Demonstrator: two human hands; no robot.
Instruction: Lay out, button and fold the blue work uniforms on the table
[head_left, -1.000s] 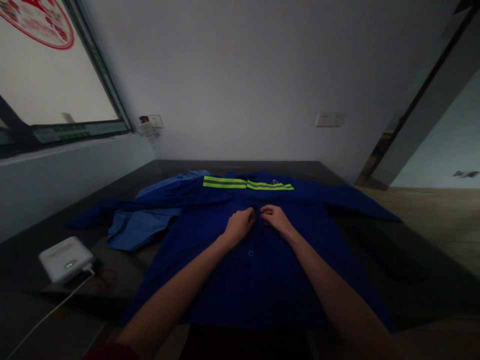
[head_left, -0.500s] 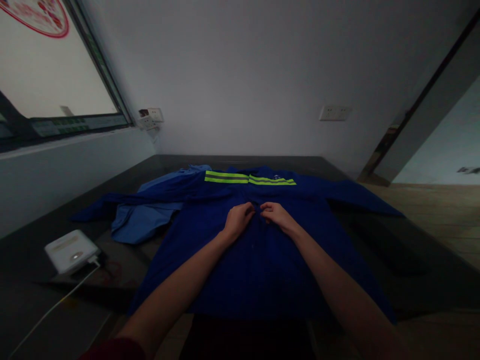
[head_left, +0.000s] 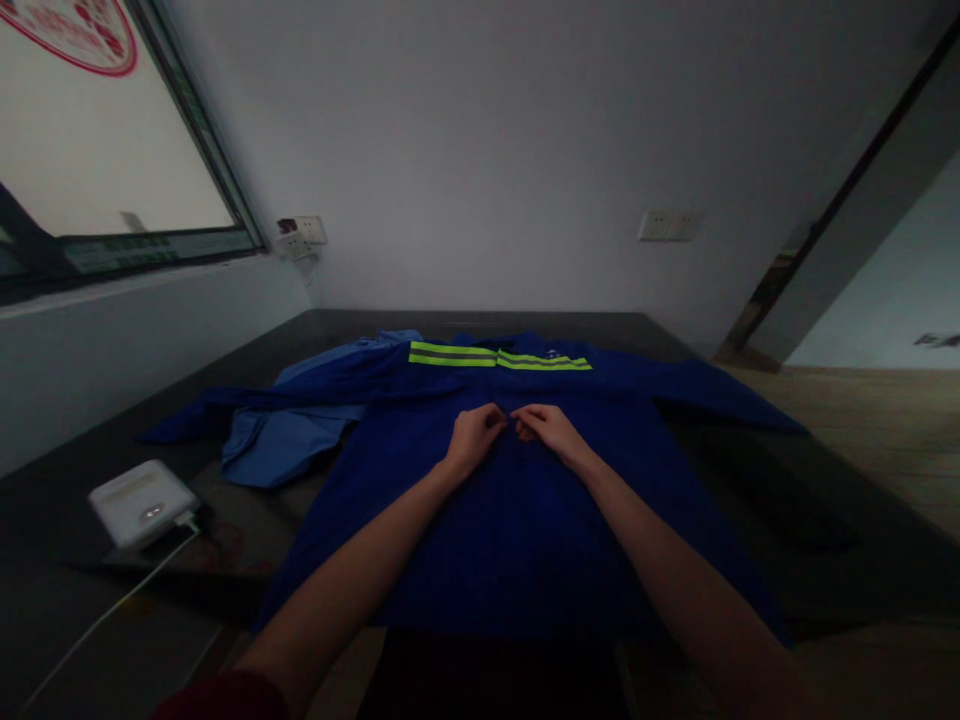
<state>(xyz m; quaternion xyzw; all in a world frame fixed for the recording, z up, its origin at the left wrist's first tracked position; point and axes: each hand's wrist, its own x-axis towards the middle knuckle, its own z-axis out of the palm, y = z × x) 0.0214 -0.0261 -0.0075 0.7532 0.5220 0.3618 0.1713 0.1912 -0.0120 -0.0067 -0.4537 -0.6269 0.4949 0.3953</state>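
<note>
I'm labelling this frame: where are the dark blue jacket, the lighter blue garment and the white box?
dark blue jacket (head_left: 517,540), head view, its lower front panel.
lighter blue garment (head_left: 271,450), head view, its crumpled middle.
white box (head_left: 139,497), head view, its top face.

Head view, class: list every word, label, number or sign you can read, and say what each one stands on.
No text here can be read.
On the window, the red round sign: lettering too blurred.
Below it, the green labels: too small.
On the dark blue jacket, the white mark: too small.
On the table, the white device: marking blurred.
</note>
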